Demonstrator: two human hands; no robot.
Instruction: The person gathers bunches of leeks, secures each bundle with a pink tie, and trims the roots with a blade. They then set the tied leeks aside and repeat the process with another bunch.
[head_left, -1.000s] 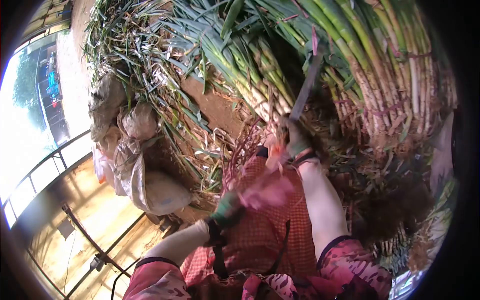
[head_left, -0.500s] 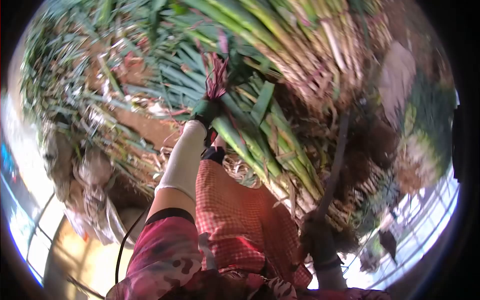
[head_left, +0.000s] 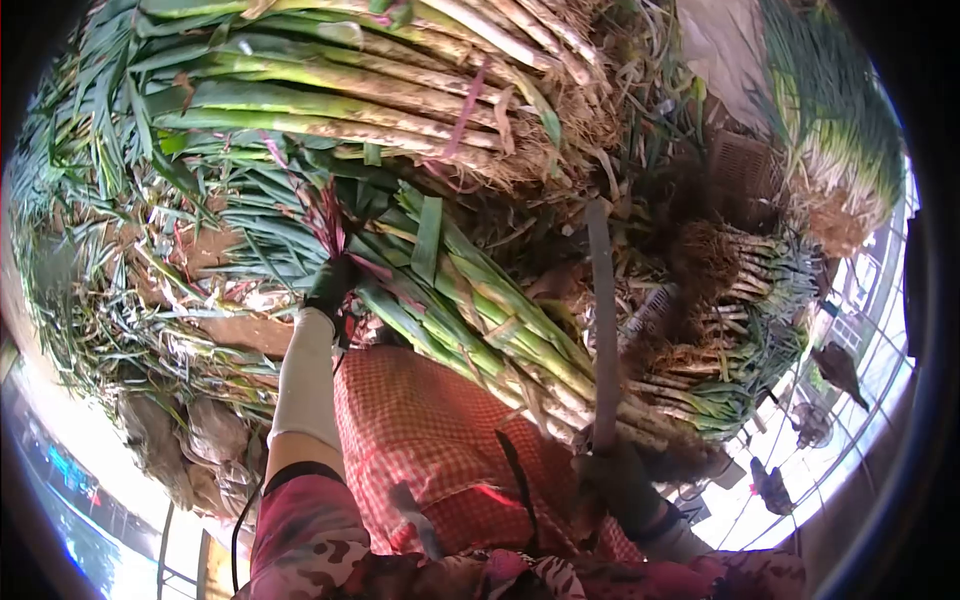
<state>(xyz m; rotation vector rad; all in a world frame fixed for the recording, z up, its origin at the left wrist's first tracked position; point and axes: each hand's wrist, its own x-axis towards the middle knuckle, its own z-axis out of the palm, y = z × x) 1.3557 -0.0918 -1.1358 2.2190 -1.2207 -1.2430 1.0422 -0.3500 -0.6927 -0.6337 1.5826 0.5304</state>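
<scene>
My left hand (head_left: 332, 284), in a dark green glove, is closed on a bunch of thin reddish-purple ties (head_left: 326, 226) that fans out beyond the fist. It lies over the leafy part of a bundle of leeks (head_left: 500, 330), which slants across in front of me with the white root ends at lower right. My right hand (head_left: 620, 488), also gloved, is wrapped round the lower end of a long flat grey blade (head_left: 602, 330). The blade points away from me and crosses over the leek stalks near their root ends.
A large pile of leeks (head_left: 350, 95) lies ahead, roots to the right. More leek bundles (head_left: 700, 375) stack at right, with others standing (head_left: 840, 150) beyond a pale sack (head_left: 722, 60). Loose leaves litter the left ground near filled bags (head_left: 215, 430). A red checked apron (head_left: 420, 440) covers my lap.
The view has swung, so the large leek pile now lies more across the top. My right hand's blade stands more upright in view. Both hands keep their hold.
</scene>
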